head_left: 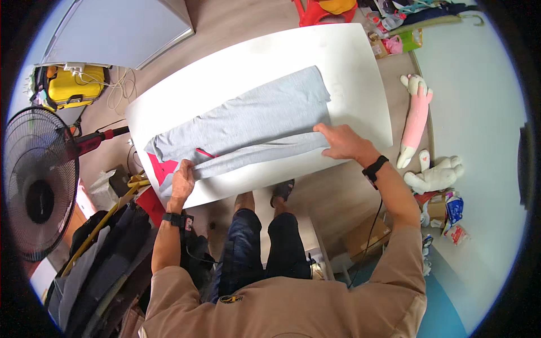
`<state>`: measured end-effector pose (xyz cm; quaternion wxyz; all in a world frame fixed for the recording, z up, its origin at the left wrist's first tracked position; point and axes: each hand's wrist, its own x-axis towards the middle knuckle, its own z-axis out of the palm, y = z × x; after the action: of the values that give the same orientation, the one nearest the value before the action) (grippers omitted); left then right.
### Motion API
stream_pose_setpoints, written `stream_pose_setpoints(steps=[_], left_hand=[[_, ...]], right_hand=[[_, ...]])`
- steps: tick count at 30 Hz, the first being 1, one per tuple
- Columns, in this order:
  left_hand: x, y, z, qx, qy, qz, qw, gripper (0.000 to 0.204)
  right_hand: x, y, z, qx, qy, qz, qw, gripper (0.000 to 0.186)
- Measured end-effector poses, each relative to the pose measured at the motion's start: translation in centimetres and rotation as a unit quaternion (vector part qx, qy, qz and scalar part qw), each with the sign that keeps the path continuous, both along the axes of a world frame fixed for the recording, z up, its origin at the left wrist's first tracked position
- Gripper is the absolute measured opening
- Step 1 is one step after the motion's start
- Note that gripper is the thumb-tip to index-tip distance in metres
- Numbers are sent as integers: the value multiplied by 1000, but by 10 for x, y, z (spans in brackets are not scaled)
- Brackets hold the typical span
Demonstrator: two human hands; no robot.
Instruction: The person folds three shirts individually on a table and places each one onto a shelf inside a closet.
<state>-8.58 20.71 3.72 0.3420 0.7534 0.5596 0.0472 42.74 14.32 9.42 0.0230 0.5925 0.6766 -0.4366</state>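
Garment [248, 115], light grey, of soft, faintly mottled cloth; exact type cannot be told. Folded into a long, layered panel, lying aslant on a white table [360, 73], its left end lower toward the wearer and its right end farther off. The main panel is broad and mostly flat, with shallow wrinkles along its far edge and a slightly uneven right end. Along the near side runs a narrower grey strip [265, 152], loosely creased, separated from the panel by a shadowed fold line. Colour accents: a bright pinkish-red area [162, 168] showing at the left end, and a small red sliver [206, 152] at the fold, near the left hand.

Left hand [182, 179]: closed, fingers curled, gripping the cloth near the strip's left end. Right hand [344, 141]: at the strip's right end, thumb and forefinger parted, touching the cloth; whether it pinches the edge cannot be told. Each wrist bears a black band.

Surroundings: left of the table, a black-grilled fan [39, 186] and a yellow case [70, 87]; right, a pink-and-white plush toy [416, 115] and a white plush toy [434, 174], near the wall.
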Motion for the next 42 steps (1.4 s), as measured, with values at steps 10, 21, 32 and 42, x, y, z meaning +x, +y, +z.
stream_pose_setpoints(steps=[10,21,32,42], left_hand=[[19,44,0,-65,0,56,996,17],[10,40,4,-65,-89,6,994,15],[7,32,2,-77,-98,31,992,12],[5,25,5,-40,-58,9,997,12]], right_hand=[[22,45,-78,-58,108,-290,949,31],[21,5,-45,-185,142,-492,839,24],[-15,8,-54,-19,29,-386,922,43],[-2,2,-73,-63,223,-622,748,23]])
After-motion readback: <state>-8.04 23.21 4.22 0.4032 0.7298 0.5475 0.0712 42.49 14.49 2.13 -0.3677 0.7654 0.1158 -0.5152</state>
